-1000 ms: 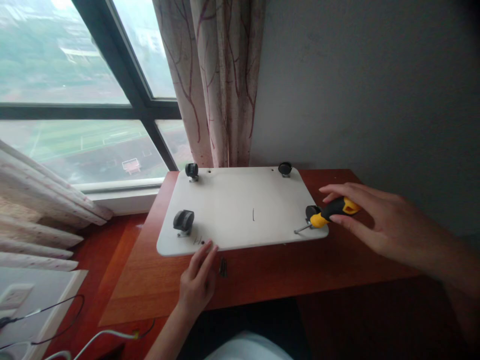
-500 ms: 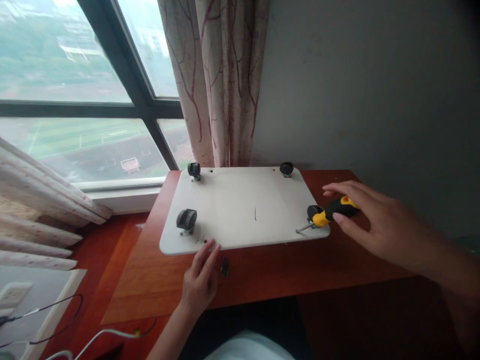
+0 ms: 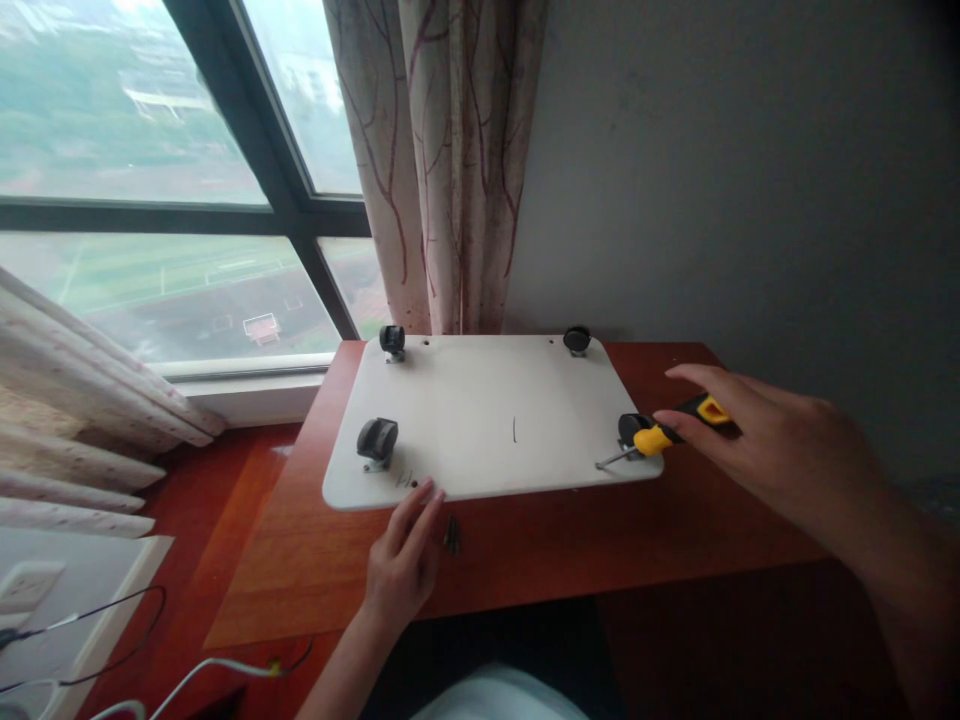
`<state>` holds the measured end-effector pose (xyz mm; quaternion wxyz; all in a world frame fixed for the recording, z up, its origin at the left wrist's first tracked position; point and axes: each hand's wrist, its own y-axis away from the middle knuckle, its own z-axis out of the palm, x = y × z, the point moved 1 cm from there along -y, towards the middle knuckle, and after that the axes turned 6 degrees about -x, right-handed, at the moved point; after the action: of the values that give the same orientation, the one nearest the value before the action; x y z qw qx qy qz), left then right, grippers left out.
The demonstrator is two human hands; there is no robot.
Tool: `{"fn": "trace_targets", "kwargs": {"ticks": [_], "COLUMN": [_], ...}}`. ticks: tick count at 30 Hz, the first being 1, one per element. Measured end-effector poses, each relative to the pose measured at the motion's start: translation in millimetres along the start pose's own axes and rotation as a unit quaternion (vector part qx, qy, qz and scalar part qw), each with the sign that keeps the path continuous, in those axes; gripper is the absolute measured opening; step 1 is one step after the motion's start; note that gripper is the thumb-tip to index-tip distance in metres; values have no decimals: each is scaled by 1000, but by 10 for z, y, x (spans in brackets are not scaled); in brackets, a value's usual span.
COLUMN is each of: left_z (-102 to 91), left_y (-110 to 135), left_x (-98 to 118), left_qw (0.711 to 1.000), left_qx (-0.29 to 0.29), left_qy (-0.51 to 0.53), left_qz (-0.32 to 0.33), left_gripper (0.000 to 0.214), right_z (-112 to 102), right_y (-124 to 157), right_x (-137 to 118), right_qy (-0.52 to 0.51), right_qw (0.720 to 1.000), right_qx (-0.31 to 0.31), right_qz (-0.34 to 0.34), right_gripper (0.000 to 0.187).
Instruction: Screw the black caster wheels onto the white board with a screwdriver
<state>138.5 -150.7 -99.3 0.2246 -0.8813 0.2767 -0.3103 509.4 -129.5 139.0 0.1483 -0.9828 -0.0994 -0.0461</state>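
Observation:
A white board (image 3: pixel 480 400) with rounded corners lies on a reddish-brown table, a black caster (image 3: pixel 377 440) at its near left. Another caster (image 3: pixel 631 432) at the near right is partly covered by a yellow-and-black screwdriver (image 3: pixel 652 440). My right hand (image 3: pixel 757 430) holds its handle, thumb along the near side and index finger raised off it. The screwdriver's tip meets the board just left of that caster. My left hand (image 3: pixel 403 555) rests outstretched fingertips on the board's front edge, holding nothing. Several screws (image 3: pixel 452 535) lie on the table beside it.
Two more casters stand at the board's far corners, one at the left (image 3: pixel 391 341) and one at the right (image 3: pixel 577 340). The wooden table (image 3: pixel 300 570) extends around the board. Behind are a curtain (image 3: pixel 457 200) and a window; cables (image 3: pixel 217 665) run at lower left.
My right hand has turned on the screwdriver's handle, its thumb moving up and fingers shifting back. My left hand stays at the board's front edge. The view has shifted slightly.

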Motion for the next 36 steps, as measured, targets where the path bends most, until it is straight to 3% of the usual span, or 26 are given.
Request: {"fn": "trace_targets", "kwargs": {"ticks": [5, 8, 18, 24, 32, 36], "left_z": [9, 13, 24, 29, -28, -150], "left_y": [15, 23, 37, 46, 68, 67], "left_x": [-7, -11, -17, -22, 55, 121], "left_qw": [1000, 1000, 1000, 1000, 1000, 1000], "left_qx": [-7, -7, -7, -7, 21, -17], "left_qy": [-2, -5, -10, -14, -22, -12], "left_qz": [-1, 0, -1, -2, -7, -3], "left_gripper": [74, 72, 70, 72, 68, 53], "right_z": [-57, -77, 31, 52, -133, -223], "right_y": [-14, -36, -61, -86, 0, 131], "right_x": [19, 46, 38, 23, 8, 54], "right_qy": [-159, -193, -89, -94, -46, -37], "right_qw": [981, 973, 996, 995, 997, 994], "right_qx": [-92, -107, 1, 19, 46, 104], "right_qz": [-61, -60, -21, -32, -39, 0], "right_gripper": [45, 46, 46, 44, 32, 29]}}
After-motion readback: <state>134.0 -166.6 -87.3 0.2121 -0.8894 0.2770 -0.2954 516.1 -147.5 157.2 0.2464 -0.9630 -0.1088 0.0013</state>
